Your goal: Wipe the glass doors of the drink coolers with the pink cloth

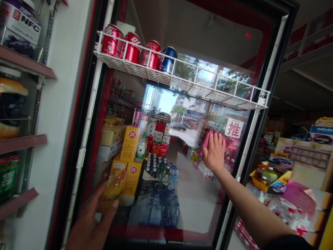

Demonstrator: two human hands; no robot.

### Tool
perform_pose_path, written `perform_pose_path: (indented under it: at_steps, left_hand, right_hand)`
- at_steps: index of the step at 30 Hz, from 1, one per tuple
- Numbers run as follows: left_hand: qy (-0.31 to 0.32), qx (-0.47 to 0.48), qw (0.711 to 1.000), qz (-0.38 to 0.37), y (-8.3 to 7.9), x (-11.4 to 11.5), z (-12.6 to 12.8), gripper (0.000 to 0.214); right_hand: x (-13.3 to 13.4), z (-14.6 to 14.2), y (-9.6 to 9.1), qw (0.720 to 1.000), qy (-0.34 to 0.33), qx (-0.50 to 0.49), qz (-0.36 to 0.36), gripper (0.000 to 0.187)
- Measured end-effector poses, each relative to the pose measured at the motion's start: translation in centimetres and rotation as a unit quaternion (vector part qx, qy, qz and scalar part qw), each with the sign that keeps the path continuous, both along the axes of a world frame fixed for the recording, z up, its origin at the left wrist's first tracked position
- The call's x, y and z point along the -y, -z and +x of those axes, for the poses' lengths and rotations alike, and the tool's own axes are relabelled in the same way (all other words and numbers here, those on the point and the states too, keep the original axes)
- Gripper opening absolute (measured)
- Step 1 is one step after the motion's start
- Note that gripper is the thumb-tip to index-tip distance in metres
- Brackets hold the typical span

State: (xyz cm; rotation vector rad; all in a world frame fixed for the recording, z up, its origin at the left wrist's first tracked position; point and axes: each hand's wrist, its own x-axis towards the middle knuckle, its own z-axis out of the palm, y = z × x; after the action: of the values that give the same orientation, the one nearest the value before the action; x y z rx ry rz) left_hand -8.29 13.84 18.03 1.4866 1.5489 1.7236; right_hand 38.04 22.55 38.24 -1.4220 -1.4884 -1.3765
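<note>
My right hand (214,152) lies flat with fingers stretched over a pink cloth (205,145), pressing it against the glass door (192,194). The cloth's edges stick out on both sides of the hand, below and left of a white sticker with a red character (234,128). Low on the left, my left hand (91,217) curves its thumb and fingers around a see-through, yellowish plastic object (114,185). Its exact kind is unclear against the yellow boxes (132,177) seen through the glass.
A white wire rack (197,85) crosses the door, holding red cans (132,47) and a blue can (168,59) at its left. Shelves with bottles (20,31) stand at left. Packed drinks (288,215) and boxes are at right. Bottles and a street show through the glass.
</note>
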Motion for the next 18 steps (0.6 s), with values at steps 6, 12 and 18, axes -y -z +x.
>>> perform_pose_path:
  at_steps: [6,12,18]
  left_hand:
    - [0.056,0.036,0.998,-0.014,-1.0,-0.2,1.1,0.087]
    - [0.049,0.039,0.998,-0.011,0.2,-0.1,1.5,0.085]
    - [0.051,0.064,0.996,-0.032,1.3,-0.5,1.6,0.088]
  right_hand:
    - [-1.8,-8.3,-1.4,0.999,-0.006,0.020,-0.029,0.080]
    - [-2.9,-14.4,-3.0,0.997,-0.051,0.034,-0.048,0.080]
    - [-3.8,-19.3,-4.2,0.991,-0.089,0.071,-0.075,0.082]
